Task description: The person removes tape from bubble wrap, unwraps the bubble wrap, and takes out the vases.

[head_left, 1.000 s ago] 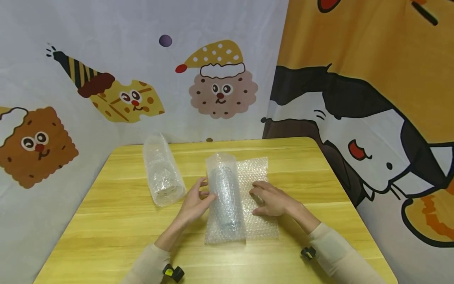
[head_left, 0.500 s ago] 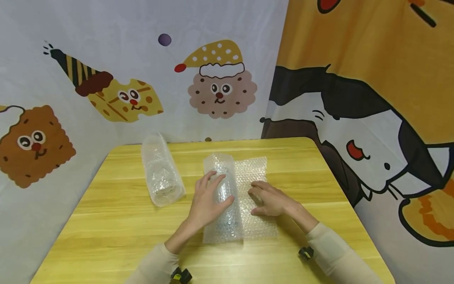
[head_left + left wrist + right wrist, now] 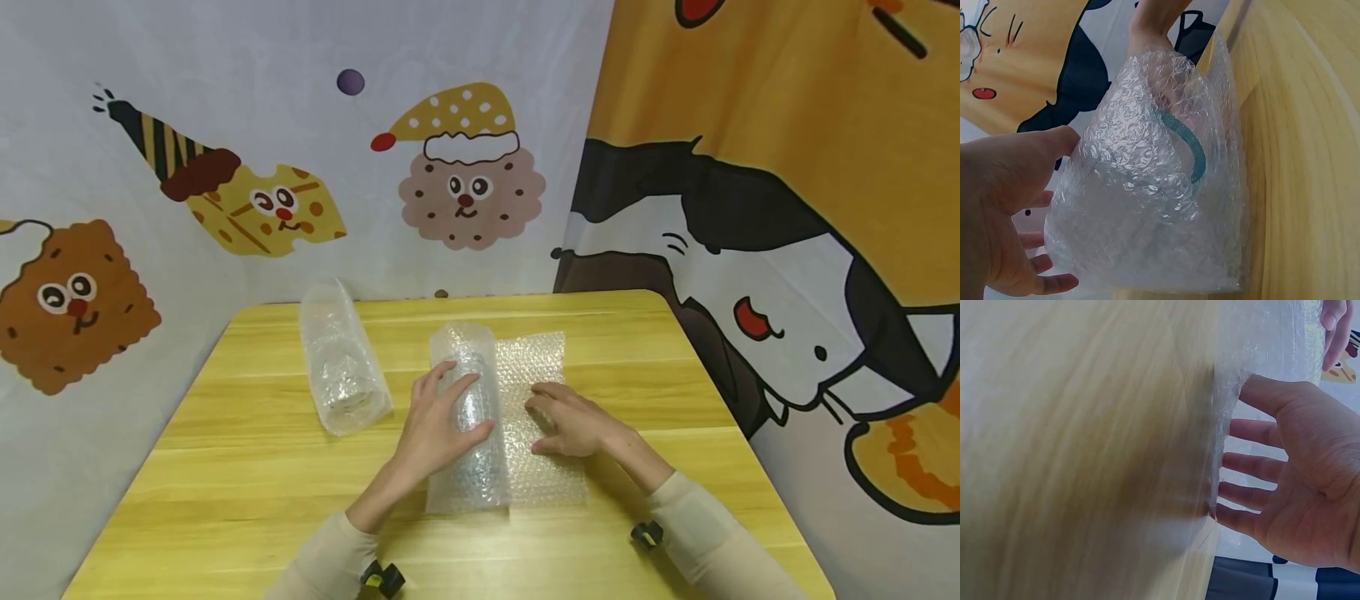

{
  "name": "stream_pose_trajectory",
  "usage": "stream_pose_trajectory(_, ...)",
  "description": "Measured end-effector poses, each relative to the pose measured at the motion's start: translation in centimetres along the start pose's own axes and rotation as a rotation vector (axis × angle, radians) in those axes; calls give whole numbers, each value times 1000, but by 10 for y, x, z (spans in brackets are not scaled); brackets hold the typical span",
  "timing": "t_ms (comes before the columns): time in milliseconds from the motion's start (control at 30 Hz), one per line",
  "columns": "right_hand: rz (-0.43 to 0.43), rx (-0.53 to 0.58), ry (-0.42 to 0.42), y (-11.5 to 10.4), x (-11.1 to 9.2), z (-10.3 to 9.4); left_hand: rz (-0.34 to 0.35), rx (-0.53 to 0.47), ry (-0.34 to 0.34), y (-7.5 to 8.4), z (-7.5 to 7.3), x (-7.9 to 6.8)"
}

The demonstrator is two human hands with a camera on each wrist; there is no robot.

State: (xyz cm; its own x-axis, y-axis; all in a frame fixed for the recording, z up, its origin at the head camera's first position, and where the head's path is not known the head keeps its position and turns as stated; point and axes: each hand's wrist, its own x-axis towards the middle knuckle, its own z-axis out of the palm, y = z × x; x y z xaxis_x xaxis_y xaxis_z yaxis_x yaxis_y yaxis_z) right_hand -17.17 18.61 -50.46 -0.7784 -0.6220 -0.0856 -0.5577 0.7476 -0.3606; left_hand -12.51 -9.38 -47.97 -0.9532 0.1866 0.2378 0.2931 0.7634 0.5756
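A bubble-wrap bundle [image 3: 480, 471] lies lengthwise on the table, rolled round a clear, cylinder-like object. Through its near end in the left wrist view shows a curved teal rim [image 3: 1190, 147]; the rest of that object is blurred by the wrap. My left hand [image 3: 435, 429] rests over the bundle's left side and top, fingers and thumb spread. To the right extends the loose flat flap of bubble wrap [image 3: 534, 362]. On this flap the fingertips of my right hand [image 3: 577, 423] press down, the fingers slightly bent and apart.
A second bubble-wrapped bundle [image 3: 345, 367] lies at the back left of the wooden table [image 3: 247, 467]. Behind the table's far edge hangs a cartoon-printed cloth [image 3: 285, 125]. A small black device sits on each wrist.
My left hand has moved right and up, from the bundle's left edge to over its top, and has stayed there since. The right hand has kept its place on the flap.
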Motion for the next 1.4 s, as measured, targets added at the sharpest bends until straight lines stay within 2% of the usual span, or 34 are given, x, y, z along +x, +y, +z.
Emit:
stream_pose_trajectory(200,15,31,-9,-1,0,2,-39,-36,11,-6,-1,-3)
stream_pose_trajectory(467,16,42,-8,0,0,4,-52,-63,4,-17,-5,-7)
stream_pose_trajectory(767,4,43,-20,2,0,3,-136,-149,-24,-27,-15,-9)
stream_pose_trajectory(1067,13,52,-14,4,0,1,-154,-223,-52,-44,-24,-12)
stream_pose_trajectory(1233,7,55,-11,6,0,2,-115,-268,-64,-59,-29,-15)
stream_pose_trajectory(1400,2,48,-13,6,1,2,-114,-347,-82,-68,-32,-17)
